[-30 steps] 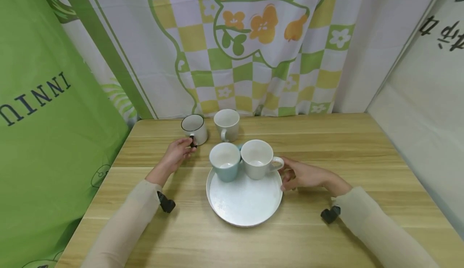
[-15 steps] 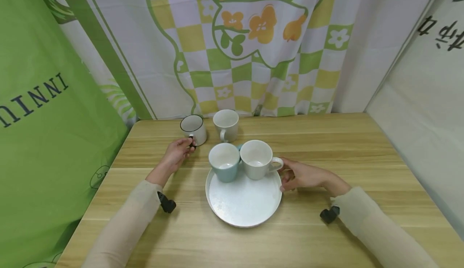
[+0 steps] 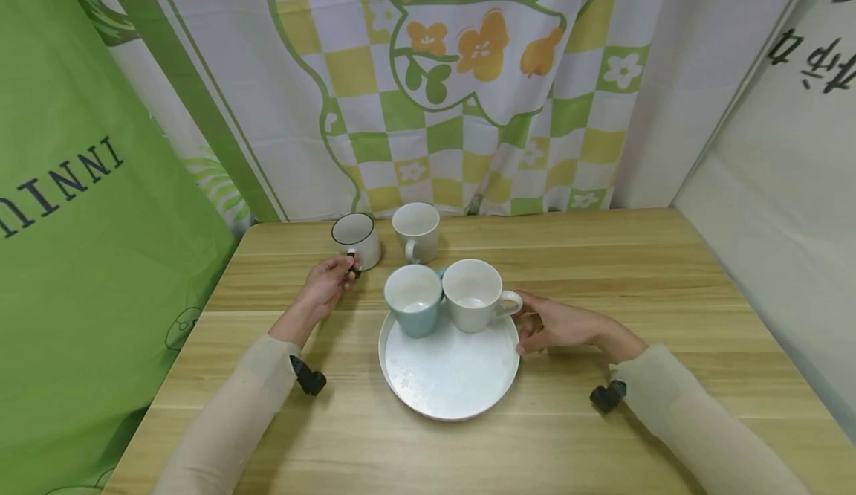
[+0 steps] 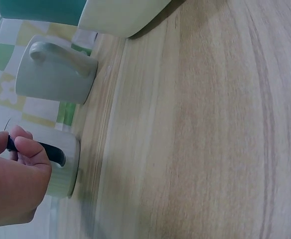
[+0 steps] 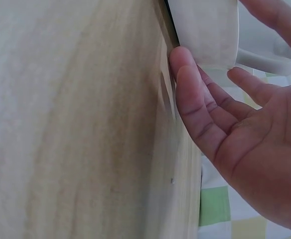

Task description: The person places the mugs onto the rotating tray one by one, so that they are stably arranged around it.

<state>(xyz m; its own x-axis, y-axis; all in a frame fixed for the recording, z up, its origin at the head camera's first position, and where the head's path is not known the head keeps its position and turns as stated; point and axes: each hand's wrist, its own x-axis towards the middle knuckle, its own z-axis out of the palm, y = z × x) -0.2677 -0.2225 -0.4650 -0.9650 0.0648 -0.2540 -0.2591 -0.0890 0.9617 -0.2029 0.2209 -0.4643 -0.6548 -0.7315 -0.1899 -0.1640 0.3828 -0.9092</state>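
My left hand (image 3: 326, 285) pinches the black handle (image 4: 53, 153) of a white mug (image 3: 366, 248) with a black rim, which stands upright at the back left of the table. My right hand (image 3: 565, 322) holds the right edge of a round white tray (image 3: 448, 380). In the right wrist view, its fingertips curl against the edge of the tray (image 5: 208, 32), low by the tabletop. On the tray's far part stand a light blue mug (image 3: 418, 322) and a white mug (image 3: 470, 313), side by side. The white mug's handle points toward my right hand.
Another white mug (image 3: 428, 246) stands behind the tray, beside the black-rimmed one, its handle toward me. A patterned curtain (image 3: 461, 138) hangs along the back edge of the wooden table (image 3: 602, 257). Green cloth (image 3: 100, 257) hangs at the left, white cloth (image 3: 789, 205) at the right.
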